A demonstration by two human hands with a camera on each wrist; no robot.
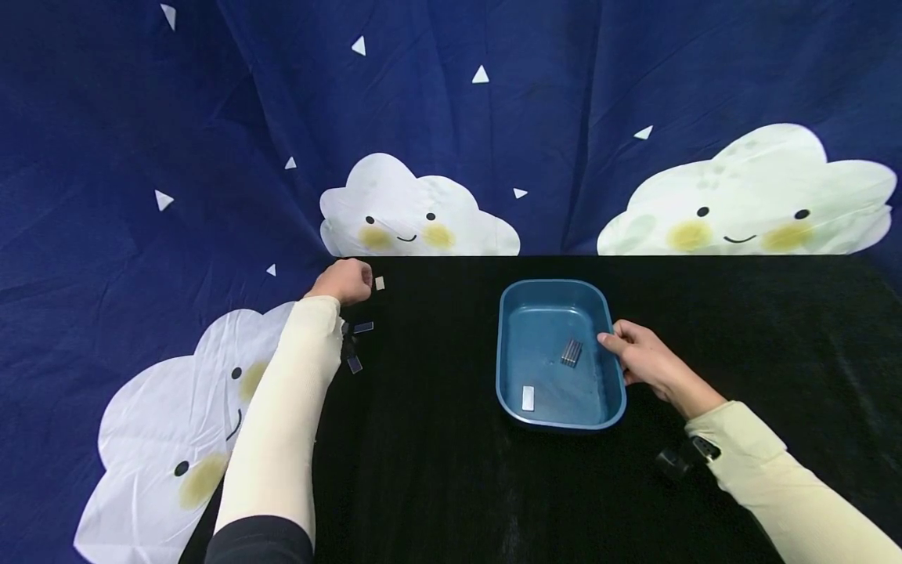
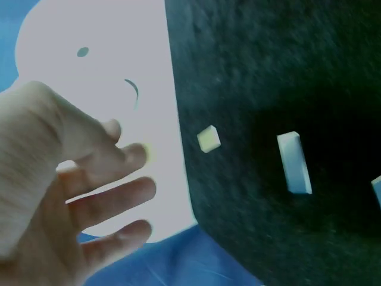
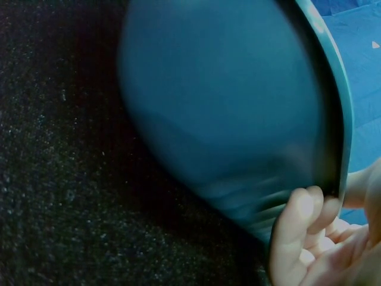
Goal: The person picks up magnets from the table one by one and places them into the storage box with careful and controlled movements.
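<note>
My left hand (image 1: 345, 282) hovers at the far left of the black table, its fingers loosely bent with nothing seen between them. Just right of it lies a small cream block (image 1: 380, 283), which in the left wrist view (image 2: 209, 139) sits apart from the fingertips (image 2: 141, 231). My right hand (image 1: 640, 356) grips the right rim of a blue plastic basin (image 1: 521, 298), thumb over the edge and the other fingers against its outer side. Inside the basin are a cluster of thin grey bars (image 1: 571, 352) and a flat white rectangular block (image 1: 528, 398).
Two slim bluish blocks, an upper one (image 1: 363, 327) and a lower one (image 1: 355, 364), lie on the table beside my left wrist. A blue curtain (image 1: 423, 102) with printed clouds hangs behind and left of the black tabletop (image 1: 437, 470).
</note>
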